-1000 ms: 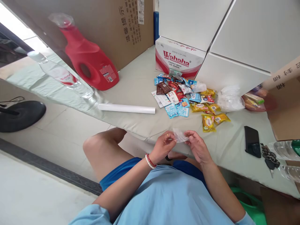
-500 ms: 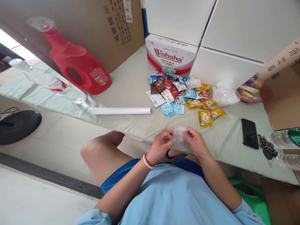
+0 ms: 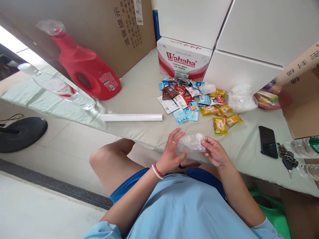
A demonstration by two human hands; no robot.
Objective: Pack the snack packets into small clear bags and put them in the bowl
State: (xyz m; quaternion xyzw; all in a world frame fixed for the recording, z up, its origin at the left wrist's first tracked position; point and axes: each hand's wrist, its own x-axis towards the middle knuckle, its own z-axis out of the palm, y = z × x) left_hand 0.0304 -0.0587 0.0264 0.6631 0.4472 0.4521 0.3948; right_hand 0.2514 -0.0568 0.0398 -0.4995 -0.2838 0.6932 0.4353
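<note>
A crinkled clear plastic bag [image 3: 190,143] stretches between my hands, just over the near edge of the cloth-covered surface. My right hand [image 3: 214,151] pinches its right end between thumb and fingers. At the other end, my left hand [image 3: 172,148] has its fingers spread apart, with thumb and fingertips around the bag's left end; whether they touch it I cannot tell. Beyond the hands lies a heap of small wrapped snacks [image 3: 179,96], and several yellow snack packets [image 3: 220,125] lie at its right. A bundle of clear plastic bags [image 3: 241,98] sits behind these.
A white roll [image 3: 133,117] lies at the left. Behind it are a red jug [image 3: 91,71] and a clear water bottle [image 3: 57,87]. A Wahaba carton [image 3: 183,59] stands at the back. At the right are a black phone [image 3: 268,142], keys [image 3: 286,156] and bottles [image 3: 300,148].
The bag was bunched between the fingertips of both hands; now it is drawn out wider. My left hand has opened its fingers, and my right hand has moved slightly right with the bag.
</note>
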